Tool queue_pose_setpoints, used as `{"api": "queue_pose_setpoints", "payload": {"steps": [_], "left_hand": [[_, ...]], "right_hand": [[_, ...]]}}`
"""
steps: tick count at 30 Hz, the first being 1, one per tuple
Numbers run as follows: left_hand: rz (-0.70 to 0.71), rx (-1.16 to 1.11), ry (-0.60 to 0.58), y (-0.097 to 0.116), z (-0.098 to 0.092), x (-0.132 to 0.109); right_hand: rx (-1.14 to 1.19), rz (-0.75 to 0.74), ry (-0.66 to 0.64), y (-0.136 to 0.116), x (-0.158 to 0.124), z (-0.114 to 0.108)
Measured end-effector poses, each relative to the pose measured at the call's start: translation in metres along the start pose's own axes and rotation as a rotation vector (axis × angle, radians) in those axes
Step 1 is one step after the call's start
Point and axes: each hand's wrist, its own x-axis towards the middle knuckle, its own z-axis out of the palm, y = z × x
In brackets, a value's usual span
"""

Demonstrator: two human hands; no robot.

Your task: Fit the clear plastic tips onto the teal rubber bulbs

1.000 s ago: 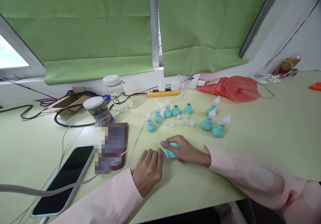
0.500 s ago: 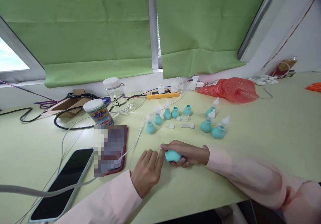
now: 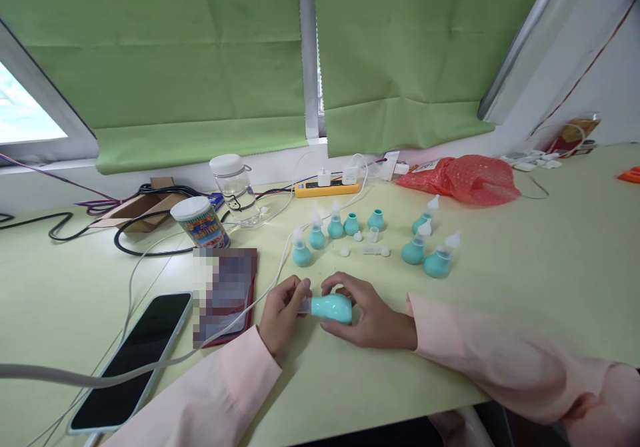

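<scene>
My right hand (image 3: 373,315) grips a teal rubber bulb (image 3: 333,307) lying sideways just above the table. At the bulb's left end, my left hand (image 3: 281,311) pinches a small clear tip (image 3: 305,305). Behind my hands stand several more teal bulbs: a row of bulbs (image 3: 333,227) in the middle and three with white nozzles (image 3: 426,247) to the right. Small loose white caps (image 3: 369,241) lie between them.
A black phone (image 3: 133,360) and a blurred red-cased device (image 3: 225,293) lie at the left, with white cables across them. A printed can (image 3: 200,222), a clear jar (image 3: 234,181), a yellow power strip (image 3: 326,187) and a red bag (image 3: 463,177) stand farther back.
My right hand lifted and turned the bulb so that it shows between both hands. My left hand opened from a loose fist and took hold of the clear tip.
</scene>
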Motion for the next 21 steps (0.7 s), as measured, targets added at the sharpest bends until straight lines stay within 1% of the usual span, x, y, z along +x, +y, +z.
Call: {"api": "queue_pose_setpoints", "payload": {"steps": [1, 2, 3, 5, 7, 9, 10, 12, 15, 18, 20, 21], "left_hand": [[0.002, 0.010, 0.005, -0.002, 0.001, 0.001], [0.018, 0.036, 0.017, -0.003, 0.002, 0.000], [0.044, 0.075, 0.034, -0.004, 0.003, -0.001], [0.124, 0.183, 0.070, -0.004, 0.004, -0.006], [0.199, 0.290, 0.092, -0.001, 0.005, -0.012], [0.207, 0.327, 0.101, 0.001, 0.006, -0.017], [0.198, 0.316, 0.107, 0.002, 0.007, -0.018], [0.177, 0.263, 0.111, 0.003, 0.008, -0.019], [0.160, 0.178, 0.078, 0.004, 0.009, -0.017], [0.146, 0.098, 0.044, 0.005, 0.010, -0.017], [0.110, 0.044, 0.032, 0.006, 0.010, -0.017], [0.080, -0.002, 0.023, 0.006, 0.010, -0.017]], "right_hand": [[-0.079, -0.064, 0.009, -0.002, -0.001, 0.001], [-0.130, -0.098, 0.011, -0.003, -0.002, 0.002], [-0.157, -0.098, 0.004, -0.004, -0.002, 0.002], [-0.171, -0.028, -0.056, -0.004, -0.001, 0.003], [-0.128, 0.088, -0.186, -0.002, 0.001, 0.003], [-0.051, 0.187, -0.311, 0.000, 0.003, 0.003], [-0.025, 0.213, -0.333, 0.001, 0.003, 0.004], [-0.035, 0.211, -0.302, 0.001, 0.003, 0.004], [-0.144, 0.115, -0.239, 0.000, 0.002, 0.004], [-0.222, 0.024, -0.245, -0.002, 0.004, 0.001], [-0.206, 0.017, -0.268, -0.002, 0.005, 0.001], [-0.166, 0.040, -0.271, -0.002, 0.005, 0.001]]}}
